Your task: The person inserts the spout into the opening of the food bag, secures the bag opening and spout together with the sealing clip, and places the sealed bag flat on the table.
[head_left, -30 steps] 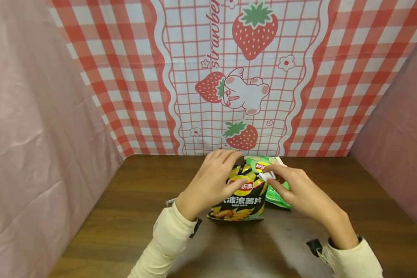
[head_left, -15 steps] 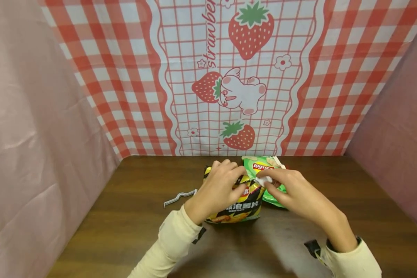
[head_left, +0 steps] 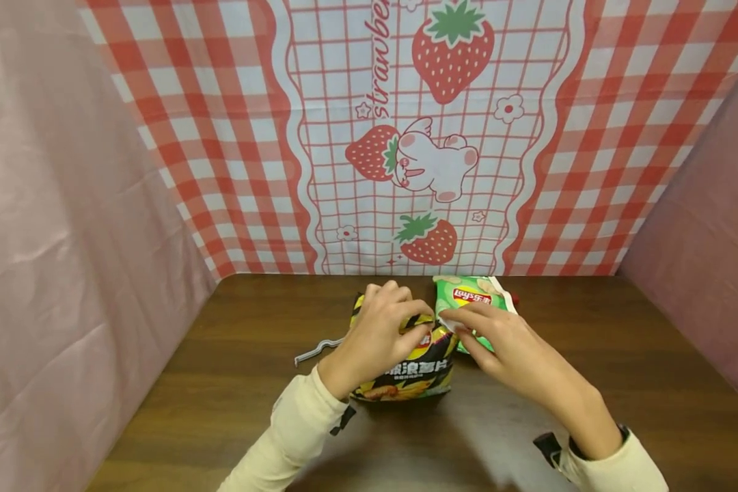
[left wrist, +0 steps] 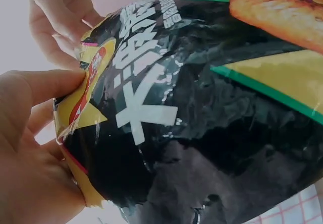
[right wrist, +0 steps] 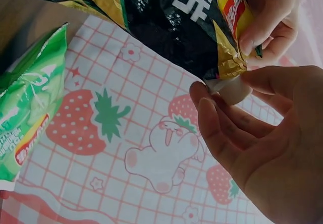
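Observation:
A black and yellow chip bag stands on the table, its top edge bent. My left hand pinches that top edge between thumb and fingers; in the left wrist view the thumb presses on the printed front near the logo. My right hand pinches a small white rounded piece at the bag's top right corner. In the right wrist view the white piece touches the golden corner of the bag. Whether it is clamped over the edge, I cannot tell.
Behind the black bag and to its right is a green chip bag. A thin wavy white strip lies on the brown table left of the bags. A strawberry-print cloth hangs along the back, with pink cloth at both sides.
My left hand has closed on the bag's top edge, and the bag has shifted slightly left. The right hand has moved left with the white piece. More of the green bag's logo shows.

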{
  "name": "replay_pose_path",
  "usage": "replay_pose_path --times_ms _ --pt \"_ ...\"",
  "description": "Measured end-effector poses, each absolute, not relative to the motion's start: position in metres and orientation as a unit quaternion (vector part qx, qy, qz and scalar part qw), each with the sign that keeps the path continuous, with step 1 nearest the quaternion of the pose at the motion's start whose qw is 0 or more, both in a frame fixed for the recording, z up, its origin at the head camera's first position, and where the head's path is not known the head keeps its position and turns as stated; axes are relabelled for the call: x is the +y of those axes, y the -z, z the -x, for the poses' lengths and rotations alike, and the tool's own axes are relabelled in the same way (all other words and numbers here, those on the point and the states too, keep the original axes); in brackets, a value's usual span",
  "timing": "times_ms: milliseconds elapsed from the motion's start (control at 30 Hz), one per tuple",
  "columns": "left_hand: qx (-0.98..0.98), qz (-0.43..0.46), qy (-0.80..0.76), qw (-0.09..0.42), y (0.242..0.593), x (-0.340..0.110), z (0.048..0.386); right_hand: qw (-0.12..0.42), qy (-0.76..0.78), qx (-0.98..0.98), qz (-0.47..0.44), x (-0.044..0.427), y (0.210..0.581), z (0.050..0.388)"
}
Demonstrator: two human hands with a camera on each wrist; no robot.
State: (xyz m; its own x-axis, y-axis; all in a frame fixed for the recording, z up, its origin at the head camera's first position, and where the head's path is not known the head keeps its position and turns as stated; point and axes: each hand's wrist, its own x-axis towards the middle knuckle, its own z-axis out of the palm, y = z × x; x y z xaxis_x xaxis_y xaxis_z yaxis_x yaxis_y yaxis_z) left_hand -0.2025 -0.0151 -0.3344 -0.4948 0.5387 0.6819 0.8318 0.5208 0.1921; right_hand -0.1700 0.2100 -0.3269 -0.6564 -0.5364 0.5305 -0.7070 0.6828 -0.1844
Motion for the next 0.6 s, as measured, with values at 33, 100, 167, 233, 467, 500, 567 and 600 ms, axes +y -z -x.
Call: replay_pose_path --times_ms 33,100,167,233,467,500,567,600 --pt "-0.823 0.415 0.261 0.287 0.3345 -0.0151 0.2036 0.225 -0.192 -0.890 -0.347 0.2097 0.3276 0.1702" --pt "-0.820 0.415 0.266 0.290 0.3343 -0.0155 0.2058 0.228 -0.193 -0.891 -0.343 0.2090 0.3290 0.1712" --pt "-0.821 0.414 0.268 0.287 0.3341 -0.0162 0.2071 0.228 -0.198 -0.891 -0.340 0.2083 0.3306 0.1716" --pt "-0.824 0.413 0.267 0.280 0.3338 -0.0167 0.2083 0.228 -0.205 -0.890 -0.337 0.2082 0.3321 0.1720" --pt "-0.834 0.412 0.258 0.261 0.3333 -0.0173 0.2086 0.243 -0.219 -0.872 -0.365 0.2070 0.3351 0.1765" --pt "-0.835 0.412 0.258 0.257 0.3336 -0.0174 0.2083 0.246 -0.221 -0.869 -0.369 0.2068 0.3356 0.1769" --pt "-0.837 0.413 0.257 0.251 0.3346 -0.0178 0.2083 0.250 -0.226 -0.863 -0.377 0.2061 0.3360 0.1776" --pt "-0.837 0.413 0.257 0.249 0.3353 -0.0181 0.2085 0.250 -0.227 -0.862 -0.378 0.2057 0.3362 0.1776"
